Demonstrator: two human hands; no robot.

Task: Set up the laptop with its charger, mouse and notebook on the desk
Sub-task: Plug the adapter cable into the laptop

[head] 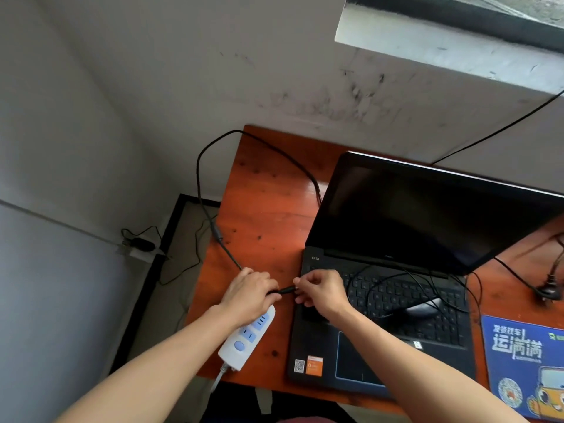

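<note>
While the charger plug (287, 290) is held just off the laptop's (396, 215) left edge, at 9 o'clock of the keyboard, it is pinched between the thumb and fingers (305, 282) of the right hand (320, 290). The charger cable (217, 232) is gripped right behind the plug by the left hand (248, 293), fingers curled round it, probably so that the lead is steadied and slack is fed while the tip is lined up with a side port. The port itself cannot be made out.

From the left hand the cable runs toward 11 o'clock, loops over the desk's (262, 193) far corner and returns to the laptop's rear left. The lid is open, the screen dark.

On the keyboard the mouse (424, 309) is lying with its cord (381, 282) coiled loosely around it, judged parked there, not yet set out. The blue mouse pad (518, 346) lies at 3 o'clock of the laptop.

Power strip (244, 343), at 8 o'clock of the laptop: visible sockets hold nothing; the far end is hidden under the left hand. A loose black plug (546, 293) rests near the desk's right edge. No notebook is seen.
</note>
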